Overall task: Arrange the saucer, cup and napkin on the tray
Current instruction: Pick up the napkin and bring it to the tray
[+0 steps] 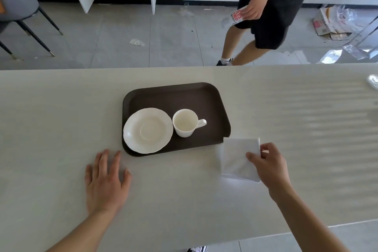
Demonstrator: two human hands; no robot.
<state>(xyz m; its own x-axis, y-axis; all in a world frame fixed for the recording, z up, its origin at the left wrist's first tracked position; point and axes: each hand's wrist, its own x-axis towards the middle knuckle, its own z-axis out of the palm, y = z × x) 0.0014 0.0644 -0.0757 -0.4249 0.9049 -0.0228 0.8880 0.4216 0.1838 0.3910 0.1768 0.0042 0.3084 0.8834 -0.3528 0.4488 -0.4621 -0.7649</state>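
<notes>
A dark brown tray (184,96) lies on the pale table. On its left part sits a white saucer (147,130), and just right of it an upright white cup (185,122) with its handle pointing right. A white folded napkin (237,157) hangs just off the tray's near right corner, overlapping that corner slightly. My right hand (270,165) pinches the napkin's right edge between thumb and fingers. My left hand (106,180) rests flat on the table, fingers spread, near the tray's near left corner.
The table (61,108) stretches left and right of the tray. Beyond its far edge a person in dark shorts (263,32) walks past holding a small packet. Chairs stand at the far left, open cabinets at the back, boxes at the far right.
</notes>
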